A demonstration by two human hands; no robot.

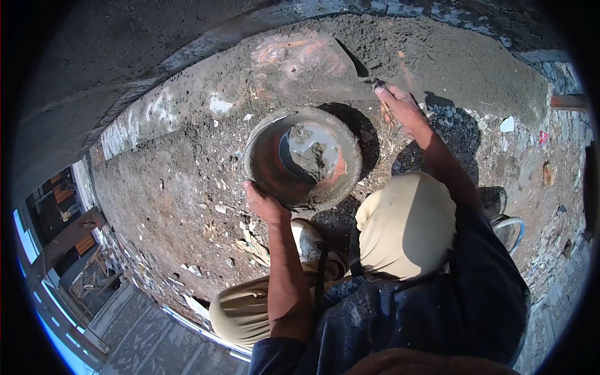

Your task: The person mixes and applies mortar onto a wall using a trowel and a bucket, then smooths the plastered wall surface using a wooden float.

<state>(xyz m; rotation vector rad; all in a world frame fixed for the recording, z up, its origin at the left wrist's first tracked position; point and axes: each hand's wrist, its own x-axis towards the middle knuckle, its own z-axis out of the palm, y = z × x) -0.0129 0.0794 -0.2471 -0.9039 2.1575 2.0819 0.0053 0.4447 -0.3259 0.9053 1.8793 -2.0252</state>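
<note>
**Bucket of wet mortar gripped at the rim, trowel out over the ledge**

The person crouches on rough, rubble-strewn ground (187, 187), knees in tan trousers (406, 225) drawn up below the work. The left hand (265, 205) grips the near rim of a round, mortar-caked bucket (303, 159), fingers curled over the edge and closed on it. The bucket stands on the ground just in front of the knees, tilted slightly; inside it lies a pool of grey water with a lump of wet mortar (309, 156) in the middle, and its inner wall shows reddish.

The right hand (403, 106) is stretched out beyond the bucket, to its upper right, fingers wrapped around the handle of a trowel (312, 65). The trowel's broad blade lies flat over a raised grey band of cement (450, 56) that runs across the top of the view, well apart from the bucket. A dark shoe (494, 200) shows beside the right knee.
</note>
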